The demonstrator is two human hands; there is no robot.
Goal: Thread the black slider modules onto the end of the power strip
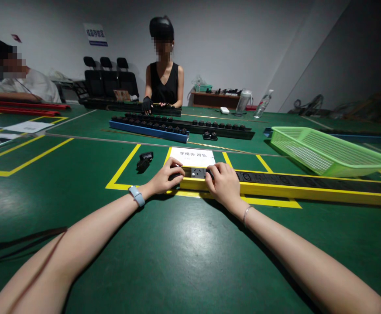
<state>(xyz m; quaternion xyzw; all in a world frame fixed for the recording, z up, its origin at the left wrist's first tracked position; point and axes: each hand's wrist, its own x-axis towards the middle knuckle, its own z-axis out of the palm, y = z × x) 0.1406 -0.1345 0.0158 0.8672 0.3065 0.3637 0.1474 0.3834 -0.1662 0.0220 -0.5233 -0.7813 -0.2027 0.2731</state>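
Tabletop (177, 257): left hand (166, 178), right hand (223, 184) touch rail's (308, 190) end.

green table (183, 253) | yellow rail (308, 192) | green basket (308, 157) | paper sheet (193, 157)

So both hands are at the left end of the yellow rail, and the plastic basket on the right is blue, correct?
Not quite: the head view shows the basket is green, not blue. The left hand and right hand are at the yellow rail's left end.
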